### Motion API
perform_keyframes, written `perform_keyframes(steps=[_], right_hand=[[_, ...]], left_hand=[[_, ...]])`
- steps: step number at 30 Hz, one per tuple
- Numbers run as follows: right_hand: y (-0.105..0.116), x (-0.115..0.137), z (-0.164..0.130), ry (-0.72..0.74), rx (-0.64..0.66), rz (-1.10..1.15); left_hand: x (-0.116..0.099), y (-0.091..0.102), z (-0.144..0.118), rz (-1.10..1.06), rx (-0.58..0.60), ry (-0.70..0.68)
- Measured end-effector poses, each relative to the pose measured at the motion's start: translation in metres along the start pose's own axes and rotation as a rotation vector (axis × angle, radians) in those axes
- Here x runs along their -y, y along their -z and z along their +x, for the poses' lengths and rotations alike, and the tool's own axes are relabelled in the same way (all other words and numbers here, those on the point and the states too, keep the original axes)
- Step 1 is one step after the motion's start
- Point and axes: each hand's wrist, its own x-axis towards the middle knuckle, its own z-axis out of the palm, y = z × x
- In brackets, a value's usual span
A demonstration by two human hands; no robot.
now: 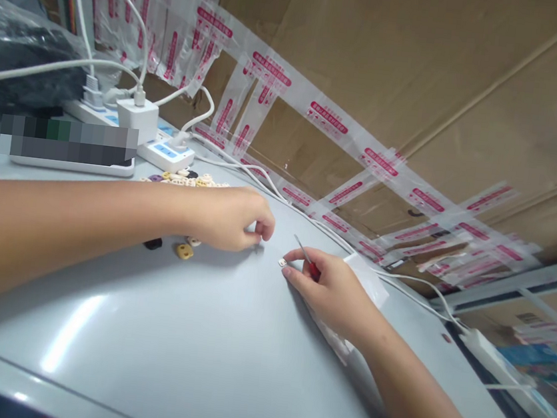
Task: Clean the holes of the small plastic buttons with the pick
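Right hand (330, 289), fingers curled shut around a small red-handled tool (308, 263) whose thin metal shaft points up and toward the back wall; its forefinger tip presses beside a tiny pale part (282, 262) lying on the grey table (182, 346), roughly midway along the table's far edge. Left hand (234, 221), just beside it and a little apart, is pinched closed at thumb and fingertips against the table surface (whether anything sits in that pinch cannot be told). Behind the left wrist lies a scatter of small beads (188, 180) in cream, purple and black, with a tan bead (184, 250) and a black one (152, 243) strayed nearer. A clear plastic bag (368, 283) lies under the right forearm. Toward the table's far left corner stands a white power strip (167, 153) carrying a charger block (136, 119); a white cable (411, 284) runs along the far edge before a taped cardboard wall (423, 84).

Handling note: so small a part probably works best pinned flat by one fingertip, the tool tip brought in low and slowly, and the other hand kept close to catch it if it skips.
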Motion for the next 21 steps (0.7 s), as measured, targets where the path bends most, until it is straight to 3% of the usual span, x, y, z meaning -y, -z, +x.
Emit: perform_keyframes(steps=[6, 13, 21], right_hand=[[-0.006, 0.001, 0.001, 0.054, -0.045, -0.027], [-0.006, 0.003, 0.002, 0.030, -0.037, -0.091], [-0.012, 0.000, 0.002, 0.153, -0.113, -0.232]], left_hand=[[-0.003, -0.001, -0.002, 0.018, 0.072, -0.063], [0.002, -0.006, 0.000, -0.027, 0.055, -0.074], [0.003, -0.003, -0.001, -0.016, 0.066, -0.056]])
